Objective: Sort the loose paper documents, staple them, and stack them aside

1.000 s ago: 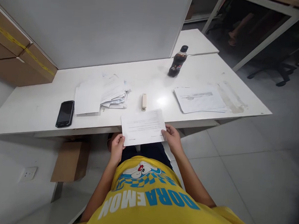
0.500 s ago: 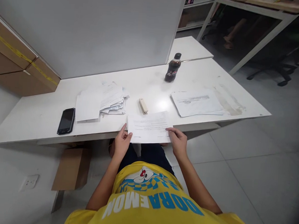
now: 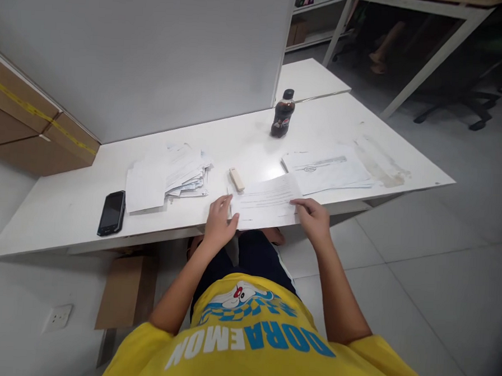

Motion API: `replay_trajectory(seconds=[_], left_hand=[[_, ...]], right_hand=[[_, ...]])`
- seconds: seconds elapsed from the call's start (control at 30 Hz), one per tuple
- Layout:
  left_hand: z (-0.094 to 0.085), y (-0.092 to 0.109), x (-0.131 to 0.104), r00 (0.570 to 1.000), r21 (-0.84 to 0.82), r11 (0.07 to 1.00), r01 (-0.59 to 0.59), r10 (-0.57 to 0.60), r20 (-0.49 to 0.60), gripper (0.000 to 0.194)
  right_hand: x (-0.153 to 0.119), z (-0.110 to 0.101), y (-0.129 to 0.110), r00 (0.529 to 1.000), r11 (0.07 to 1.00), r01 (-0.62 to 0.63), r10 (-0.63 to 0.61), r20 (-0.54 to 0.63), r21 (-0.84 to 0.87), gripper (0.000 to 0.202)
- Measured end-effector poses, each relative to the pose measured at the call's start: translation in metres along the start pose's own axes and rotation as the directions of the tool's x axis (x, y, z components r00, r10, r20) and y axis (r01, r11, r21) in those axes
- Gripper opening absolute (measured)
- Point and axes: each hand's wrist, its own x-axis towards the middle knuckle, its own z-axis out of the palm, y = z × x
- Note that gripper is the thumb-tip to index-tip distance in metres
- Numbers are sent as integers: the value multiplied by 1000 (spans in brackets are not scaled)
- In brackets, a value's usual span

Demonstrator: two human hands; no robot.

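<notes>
Printed sheets of paper [image 3: 267, 203] are held over the table's front edge. My left hand [image 3: 220, 223] grips their left side between thumb and fingers. On the right side, my right hand [image 3: 313, 216] pinches the same sheets. Just behind them a cream stapler [image 3: 237, 180] lies on the table. To the left are a loose stack of papers [image 3: 187, 170] and a blank white sheet [image 3: 145, 185]. Another paper stack [image 3: 330, 169] with an oval mark on top lies to the right, its near left corner partly behind the held sheets.
A dark phone [image 3: 111, 213] lies at the left of the white table [image 3: 236, 142]. A cola bottle [image 3: 283, 114] stands near the back panel. Cardboard boxes [image 3: 72, 145] are at the far left. A person's foot shows under another desk.
Both hands have moved right and a little forward with the held sheets, which now overlap the right stack's corner. The view has shifted slightly.
</notes>
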Motion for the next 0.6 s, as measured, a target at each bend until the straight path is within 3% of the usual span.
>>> replay_trajectory(seconds=[0.1, 0.2, 0.37, 0.6], left_hand=[[18, 5, 33, 978, 59, 984, -169, 160, 130, 67], [31, 0, 52, 959, 72, 974, -215, 196, 206, 74], [27, -11, 51, 948, 119, 973, -198, 159, 276, 58], [27, -15, 52, 942, 193, 958, -211, 146, 303, 57]], right_hand=[[15, -3, 1, 1000, 1000, 2, -2, -24, -8, 28], [24, -4, 7, 995, 995, -92, 93, -47, 30, 28], [32, -7, 20, 990, 990, -133, 135, -31, 57, 28], [34, -4, 18, 996, 995, -86, 88, -33, 46, 28]])
